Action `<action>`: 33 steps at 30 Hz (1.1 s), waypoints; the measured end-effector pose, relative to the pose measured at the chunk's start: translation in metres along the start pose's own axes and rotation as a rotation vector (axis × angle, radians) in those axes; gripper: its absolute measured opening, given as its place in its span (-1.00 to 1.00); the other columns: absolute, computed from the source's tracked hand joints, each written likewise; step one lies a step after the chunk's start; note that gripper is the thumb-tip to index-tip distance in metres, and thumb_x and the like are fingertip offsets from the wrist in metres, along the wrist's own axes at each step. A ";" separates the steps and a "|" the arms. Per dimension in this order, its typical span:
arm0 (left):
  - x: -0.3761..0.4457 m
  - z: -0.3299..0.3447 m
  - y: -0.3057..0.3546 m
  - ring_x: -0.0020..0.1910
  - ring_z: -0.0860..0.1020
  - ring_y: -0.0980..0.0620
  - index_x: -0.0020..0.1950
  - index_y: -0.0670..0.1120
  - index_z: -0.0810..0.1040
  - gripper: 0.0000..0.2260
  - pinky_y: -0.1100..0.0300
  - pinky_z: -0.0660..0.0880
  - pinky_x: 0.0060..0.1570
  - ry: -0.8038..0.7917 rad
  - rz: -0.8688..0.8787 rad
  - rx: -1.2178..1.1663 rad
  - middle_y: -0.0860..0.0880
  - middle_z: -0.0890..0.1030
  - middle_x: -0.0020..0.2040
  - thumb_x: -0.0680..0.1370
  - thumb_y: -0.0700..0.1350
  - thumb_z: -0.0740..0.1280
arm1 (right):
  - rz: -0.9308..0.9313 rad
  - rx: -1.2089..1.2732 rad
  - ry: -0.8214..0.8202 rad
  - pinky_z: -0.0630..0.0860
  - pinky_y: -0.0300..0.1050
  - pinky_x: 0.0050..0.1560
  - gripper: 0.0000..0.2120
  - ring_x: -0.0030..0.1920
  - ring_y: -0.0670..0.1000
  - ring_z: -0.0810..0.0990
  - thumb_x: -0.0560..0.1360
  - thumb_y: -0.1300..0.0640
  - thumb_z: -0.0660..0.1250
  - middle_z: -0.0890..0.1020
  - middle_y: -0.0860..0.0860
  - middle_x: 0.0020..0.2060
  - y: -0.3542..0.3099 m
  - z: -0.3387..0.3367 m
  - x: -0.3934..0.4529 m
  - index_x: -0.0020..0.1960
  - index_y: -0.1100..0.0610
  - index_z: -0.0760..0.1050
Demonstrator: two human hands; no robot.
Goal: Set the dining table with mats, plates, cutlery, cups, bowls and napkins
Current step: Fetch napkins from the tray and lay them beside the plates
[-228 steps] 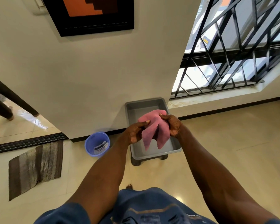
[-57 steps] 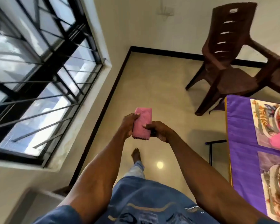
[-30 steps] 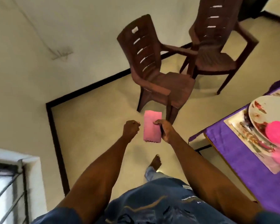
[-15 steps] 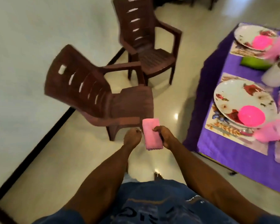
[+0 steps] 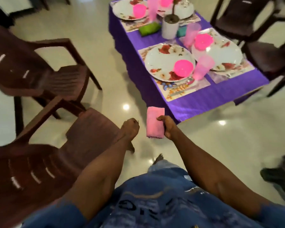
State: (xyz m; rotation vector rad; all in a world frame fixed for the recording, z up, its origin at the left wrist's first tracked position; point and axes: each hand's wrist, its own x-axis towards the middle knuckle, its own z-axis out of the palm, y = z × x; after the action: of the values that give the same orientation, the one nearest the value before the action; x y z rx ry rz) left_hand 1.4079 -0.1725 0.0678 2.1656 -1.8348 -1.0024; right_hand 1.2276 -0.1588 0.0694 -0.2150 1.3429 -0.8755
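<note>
You have turned from the window to face the table (image 5: 196, 102), your right hand (image 5: 169, 129) pinching the folded pink napkin (image 5: 155, 123) short of it, left hand (image 5: 130, 129) curled empty: placing comes next.

Shiny cream tile floor (image 5: 237, 145) with little ceiling-light glints on it; dark brown plastic armchairs all round, two on the left (image 5: 39, 76) (image 5: 39, 162), two more at the right edge (image 5: 253, 18) (image 5: 273, 63); whole shot's a bit motion-blurred.
</note>
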 end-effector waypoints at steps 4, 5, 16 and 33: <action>0.033 0.008 0.049 -0.02 0.57 -0.23 -0.03 -0.15 0.56 -0.75 0.03 0.50 -0.07 -0.020 0.159 0.012 -0.17 0.64 -0.02 0.62 -0.03 0.17 | -0.059 0.240 0.153 0.56 0.01 -0.10 -0.63 -0.10 0.20 0.59 0.37 0.20 0.30 0.60 0.17 -0.06 -0.030 -0.018 -0.007 0.18 0.18 0.47; 0.042 0.011 0.064 -0.03 0.56 -0.23 -0.03 -0.15 0.56 -0.74 0.05 0.47 -0.11 -0.030 0.198 0.025 -0.17 0.64 -0.03 0.62 -0.03 0.17 | -0.083 0.294 0.202 0.55 0.00 -0.12 -0.70 -0.12 0.19 0.58 0.43 0.22 0.26 0.59 0.17 -0.08 -0.040 -0.023 -0.006 0.16 0.18 0.46; 0.098 0.034 0.167 0.02 0.58 -0.26 0.07 -0.14 0.55 -0.76 -0.01 0.47 -0.03 -0.040 0.448 0.123 -0.22 0.64 0.01 0.63 -0.07 0.13 | -0.231 0.534 0.471 0.56 0.10 -0.06 -0.64 -0.10 0.23 0.59 0.25 0.16 0.33 0.64 0.19 -0.10 -0.094 -0.071 0.026 0.04 0.20 0.52; 0.197 0.050 0.283 -0.06 0.57 -0.29 0.03 -0.18 0.52 -0.79 -0.02 0.41 -0.17 -0.292 1.082 0.245 -0.27 0.63 -0.06 0.64 -0.11 0.15 | -0.315 0.412 1.064 0.39 -0.09 -0.33 -0.85 -0.23 0.10 0.51 0.37 0.23 0.34 0.54 0.11 -0.22 -0.161 -0.091 0.065 -0.10 0.26 0.47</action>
State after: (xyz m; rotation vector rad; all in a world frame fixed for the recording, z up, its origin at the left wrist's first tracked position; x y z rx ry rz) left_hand 1.1533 -0.4089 0.0920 0.7682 -2.8053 -0.8309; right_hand 1.0750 -0.2794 0.0942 0.4438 2.0733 -1.6276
